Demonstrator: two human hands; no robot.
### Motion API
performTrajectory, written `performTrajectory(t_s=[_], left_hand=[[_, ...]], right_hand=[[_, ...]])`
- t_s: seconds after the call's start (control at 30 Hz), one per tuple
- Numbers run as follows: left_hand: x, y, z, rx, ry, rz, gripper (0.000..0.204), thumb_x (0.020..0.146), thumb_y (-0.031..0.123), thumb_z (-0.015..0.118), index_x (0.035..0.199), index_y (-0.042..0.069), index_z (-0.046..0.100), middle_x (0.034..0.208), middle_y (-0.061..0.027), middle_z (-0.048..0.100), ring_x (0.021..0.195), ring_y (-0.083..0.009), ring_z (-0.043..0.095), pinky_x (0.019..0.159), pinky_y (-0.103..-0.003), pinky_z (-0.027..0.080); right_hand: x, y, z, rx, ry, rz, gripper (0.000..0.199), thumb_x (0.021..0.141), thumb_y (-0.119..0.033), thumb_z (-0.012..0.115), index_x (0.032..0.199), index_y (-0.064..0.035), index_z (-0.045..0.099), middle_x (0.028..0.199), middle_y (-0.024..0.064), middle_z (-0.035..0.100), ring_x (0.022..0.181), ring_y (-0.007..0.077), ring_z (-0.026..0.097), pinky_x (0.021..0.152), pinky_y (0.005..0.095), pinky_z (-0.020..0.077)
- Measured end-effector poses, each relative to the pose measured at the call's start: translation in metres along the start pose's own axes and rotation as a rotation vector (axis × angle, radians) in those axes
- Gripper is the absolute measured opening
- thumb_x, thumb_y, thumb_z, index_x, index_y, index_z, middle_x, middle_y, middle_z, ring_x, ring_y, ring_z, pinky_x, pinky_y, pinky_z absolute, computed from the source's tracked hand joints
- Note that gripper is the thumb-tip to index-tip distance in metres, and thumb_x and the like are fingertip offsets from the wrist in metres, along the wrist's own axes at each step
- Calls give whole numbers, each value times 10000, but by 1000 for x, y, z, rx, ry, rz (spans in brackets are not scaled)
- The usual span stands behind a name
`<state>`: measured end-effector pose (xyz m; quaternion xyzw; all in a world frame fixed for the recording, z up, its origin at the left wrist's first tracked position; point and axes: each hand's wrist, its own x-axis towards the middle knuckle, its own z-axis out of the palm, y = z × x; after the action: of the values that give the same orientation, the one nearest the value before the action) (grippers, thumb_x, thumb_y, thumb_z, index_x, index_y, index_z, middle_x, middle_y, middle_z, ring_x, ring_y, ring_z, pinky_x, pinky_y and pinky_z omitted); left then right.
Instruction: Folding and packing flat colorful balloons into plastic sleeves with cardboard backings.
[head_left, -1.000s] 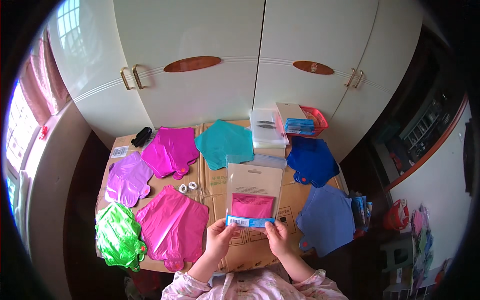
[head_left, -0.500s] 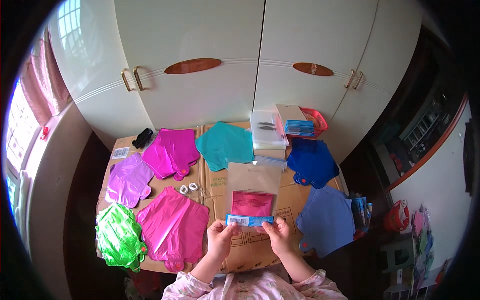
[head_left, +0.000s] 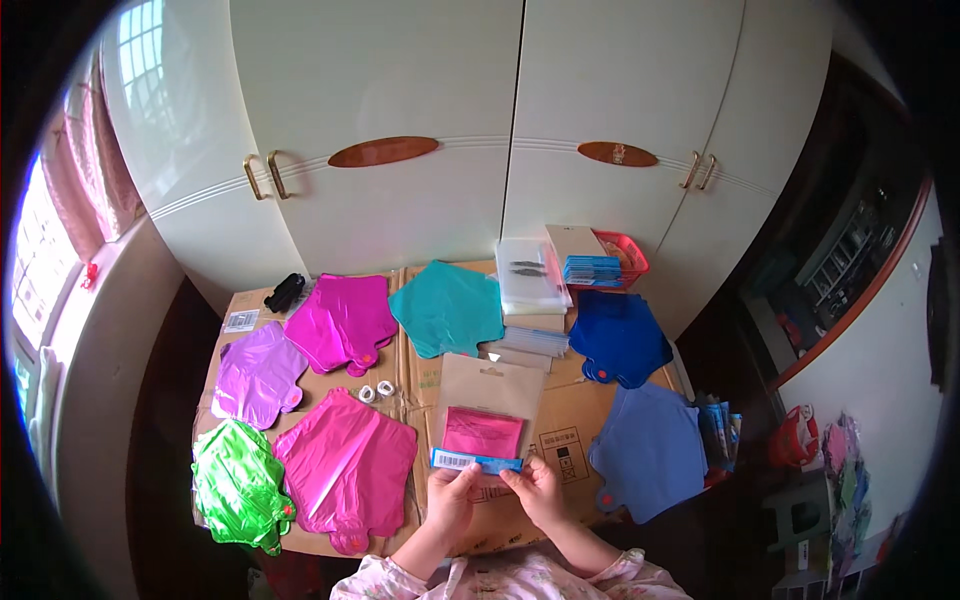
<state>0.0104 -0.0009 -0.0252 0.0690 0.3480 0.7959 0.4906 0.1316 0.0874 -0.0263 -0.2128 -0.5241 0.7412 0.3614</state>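
Both hands grip the lower edge of a clear hang-hole bag (head_left: 490, 385), thumbs on top. Inside the bag is a folded pink foil piece (head_left: 484, 432), and a blue strip with a barcode (head_left: 500, 464) runs along the bottom. My left hand (head_left: 453, 500) pinches the strip near its middle. My right hand (head_left: 538, 494) pinches its right end. Close to my left forearm lies a pile of flat pink foil balloons (head_left: 345, 460). Right of my right hand is a periwinkle blue foil pile (head_left: 650, 450).
Green (head_left: 238, 480), lilac (head_left: 258, 375), magenta (head_left: 338, 322), teal (head_left: 447, 308) and dark blue foil piles (head_left: 620, 338) ring the cardboard surface (head_left: 410, 375). Clear bags (head_left: 530, 285), blue-edged cards (head_left: 592, 270) and a red basket (head_left: 636, 262) stand at the back. Two small white rings (head_left: 377, 391) lie mid-left.
Both hands have brought the bag slightly down and to the left, and it tilts a little. The view has shifted slightly. My grip stays on the bottom strip.
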Motion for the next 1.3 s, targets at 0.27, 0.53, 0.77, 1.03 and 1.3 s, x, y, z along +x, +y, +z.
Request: performTrajectory(t_s=[0.27,0.53,0.77,1.03,1.3], left_hand=[[-14,40,-32,580,-145,53,145,830,52,703,945,-35,692,886,-53,696,845,-126,641,766,-291,532],[-24,48,-21,613,-184,123,79,830,60,713,882,2,701,801,6,670,697,-61,586,638,-229,480],[-26,48,-22,669,-135,63,87,837,67,709,854,-18,697,744,12,652,663,-45,561,604,-211,459],[-27,41,-27,719,-228,114,73,835,69,713,829,-3,699,701,35,622,629,-32,530,576,-203,432],[-32,41,-20,666,-173,114,65,832,54,712,842,-9,704,721,26,648,646,-31,547,592,-200,442]], right_hand=[[43,-94,-40,-138,-104,-21,241,928,-155,593,1113,0,602,1040,57,640,943,114,594,818,252,482],[70,-141,-39,-470,-332,213,127,868,-79,667,954,12,686,839,17,677,745,50,585,654,200,470],[65,-141,-23,-792,-218,-19,101,814,-80,709,887,-18,676,745,10,674,657,62,607,588,221,490],[67,-121,-24,-1152,-62,-422,147,733,-72,728,816,-54,608,753,40,647,684,148,655,617,284,529],[64,-111,-21,-929,-39,-293,133,820,-93,692,927,-23,655,782,52,679,626,117,620,593,280,504]])
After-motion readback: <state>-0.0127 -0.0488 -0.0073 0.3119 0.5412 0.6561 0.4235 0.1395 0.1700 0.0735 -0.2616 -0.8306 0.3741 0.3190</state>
